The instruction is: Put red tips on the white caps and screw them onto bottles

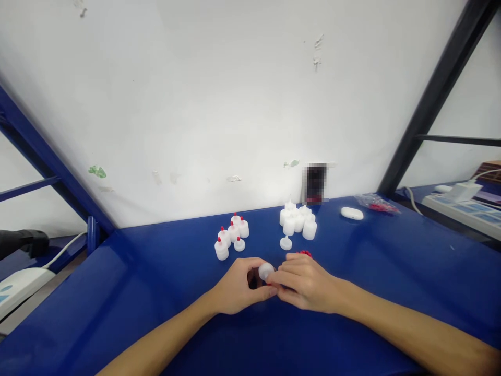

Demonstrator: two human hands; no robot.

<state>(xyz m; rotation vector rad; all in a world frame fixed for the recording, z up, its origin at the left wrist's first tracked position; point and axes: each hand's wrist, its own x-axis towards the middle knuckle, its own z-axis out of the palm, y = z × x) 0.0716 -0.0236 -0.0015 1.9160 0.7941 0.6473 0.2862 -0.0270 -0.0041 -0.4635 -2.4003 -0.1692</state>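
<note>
My left hand point(238, 286) is curled, its thumb and fingers closed around a white round plastic piece point(265, 270), either a lid or a small bottle seen end-on. My right hand point(303, 281) meets it from the right with bent fingers pressed together at the piece. A speck of red, like a small tip cap point(269, 284), shows between the right fingertips and the left thumb. Beyond the right hand lies a pile of red tip caps point(304, 254), partly hidden by it. A loose white nozzle lid point(286, 243) rests just behind.
Several white bottles with red tips point(222, 249) stand left of centre, beside a red-tipped lid point(239, 244). Several untipped white bottles point(309, 228) stand right of centre. A white oval case point(352, 213) and a plastic bag of red pieces point(379, 204) lie farther right on the blue table point(164, 271).
</note>
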